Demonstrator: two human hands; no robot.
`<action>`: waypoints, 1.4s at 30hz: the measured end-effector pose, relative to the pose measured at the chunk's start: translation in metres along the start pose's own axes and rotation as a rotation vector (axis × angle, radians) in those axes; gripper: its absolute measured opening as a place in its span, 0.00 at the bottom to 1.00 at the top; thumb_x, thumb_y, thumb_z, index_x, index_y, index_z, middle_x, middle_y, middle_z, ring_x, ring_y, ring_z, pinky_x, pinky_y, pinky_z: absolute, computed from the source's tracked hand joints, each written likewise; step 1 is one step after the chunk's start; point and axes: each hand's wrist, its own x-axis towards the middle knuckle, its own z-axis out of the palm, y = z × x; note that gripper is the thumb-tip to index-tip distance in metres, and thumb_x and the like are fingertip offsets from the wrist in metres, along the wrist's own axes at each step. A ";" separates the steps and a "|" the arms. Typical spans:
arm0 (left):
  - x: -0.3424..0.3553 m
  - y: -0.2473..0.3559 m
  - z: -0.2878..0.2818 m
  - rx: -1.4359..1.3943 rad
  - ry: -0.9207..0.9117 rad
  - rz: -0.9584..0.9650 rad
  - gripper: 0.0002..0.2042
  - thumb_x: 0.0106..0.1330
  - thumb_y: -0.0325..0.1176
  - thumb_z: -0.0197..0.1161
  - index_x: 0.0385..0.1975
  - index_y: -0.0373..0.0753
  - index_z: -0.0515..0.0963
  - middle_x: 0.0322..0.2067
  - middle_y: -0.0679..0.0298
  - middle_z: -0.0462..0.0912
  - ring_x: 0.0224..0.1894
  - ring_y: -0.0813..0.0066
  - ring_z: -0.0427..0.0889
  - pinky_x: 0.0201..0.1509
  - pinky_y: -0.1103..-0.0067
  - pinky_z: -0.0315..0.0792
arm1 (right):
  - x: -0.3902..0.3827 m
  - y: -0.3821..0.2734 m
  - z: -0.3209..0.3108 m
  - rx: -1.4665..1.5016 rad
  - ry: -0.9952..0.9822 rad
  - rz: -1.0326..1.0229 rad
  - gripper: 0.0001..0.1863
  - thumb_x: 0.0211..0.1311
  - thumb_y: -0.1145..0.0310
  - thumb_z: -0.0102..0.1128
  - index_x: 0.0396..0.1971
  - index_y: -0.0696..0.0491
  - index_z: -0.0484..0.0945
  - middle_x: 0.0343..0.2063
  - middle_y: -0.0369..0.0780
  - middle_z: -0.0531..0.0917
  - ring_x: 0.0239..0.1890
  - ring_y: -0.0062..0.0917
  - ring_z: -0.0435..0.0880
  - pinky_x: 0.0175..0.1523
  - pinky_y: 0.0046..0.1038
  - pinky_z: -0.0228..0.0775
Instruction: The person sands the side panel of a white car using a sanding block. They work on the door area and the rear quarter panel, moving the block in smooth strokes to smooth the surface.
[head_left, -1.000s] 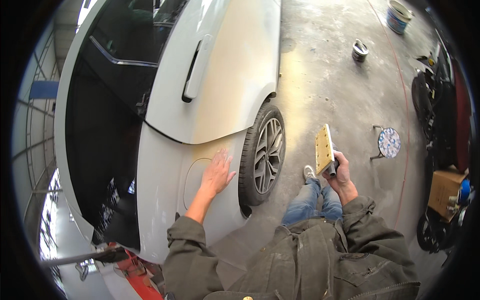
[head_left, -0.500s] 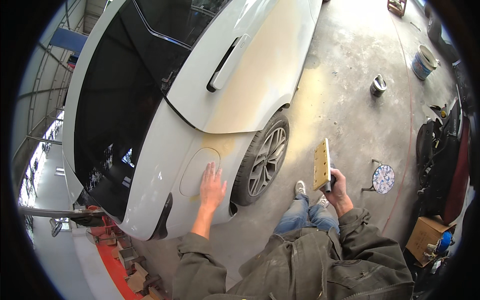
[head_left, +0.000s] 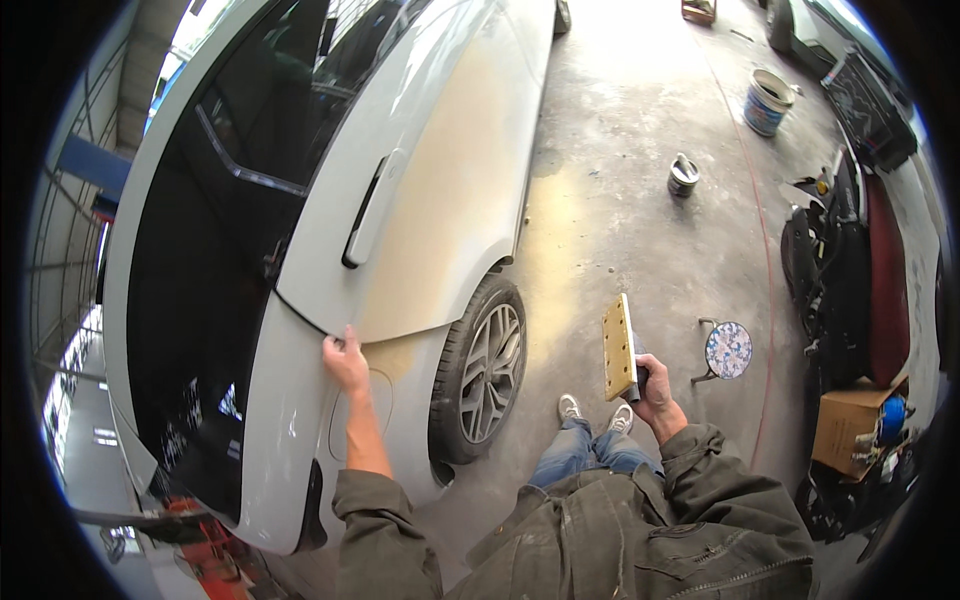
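Beside me stands a white car [head_left: 275,430] with a sanded, tan-tinted patch on its rear door [head_left: 450,180]. My left hand [head_left: 346,362] is at the seam behind that door, just above the round fuel flap [head_left: 382,388]. Its fingers are curled in against the panel, and whatever they may pinch is hidden. Away from the car, my right hand [head_left: 657,393] grips a sander by its dark handle. The sander's flat yellowish pad [head_left: 619,348], dotted with holes, faces the car. Below the door patch is the rear wheel [head_left: 492,370].
On the floor to the right are a small round stool [head_left: 728,350], a dark paint can [head_left: 683,176] and a larger bucket [head_left: 767,104]. Dark car parts [head_left: 820,260] and a cardboard box [head_left: 845,432] line the right side. A thin red line crosses the floor.
My left hand has gone from lying flat on the fuel flap up to the door seam, its fingers now curled. The view has shifted; my right hand still holds the sander.
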 end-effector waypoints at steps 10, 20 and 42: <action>0.004 0.004 0.007 0.357 0.159 0.030 0.23 0.70 0.52 0.62 0.29 0.32 0.73 0.24 0.54 0.82 0.29 0.51 0.82 0.35 0.59 0.72 | -0.031 -0.016 -0.033 0.118 0.120 -0.082 0.19 0.62 0.59 0.52 0.45 0.58 0.80 0.35 0.39 0.86 0.34 0.29 0.85 0.41 0.32 0.78; -0.112 0.122 0.023 0.123 0.013 0.115 0.17 0.73 0.40 0.61 0.29 0.30 0.76 0.24 0.55 0.85 0.24 0.65 0.87 0.29 0.70 0.77 | -0.037 -0.038 -0.062 0.141 0.087 -0.119 0.17 0.64 0.59 0.50 0.40 0.56 0.81 0.33 0.39 0.86 0.30 0.28 0.85 0.35 0.30 0.78; -0.323 0.359 0.199 -0.420 -0.507 0.689 0.16 0.71 0.40 0.60 0.23 0.39 0.73 0.17 0.56 0.78 0.17 0.58 0.81 0.21 0.67 0.74 | -0.107 -0.101 -0.097 0.132 0.294 -0.343 0.17 0.62 0.61 0.50 0.44 0.54 0.81 0.39 0.36 0.86 0.38 0.25 0.86 0.40 0.27 0.81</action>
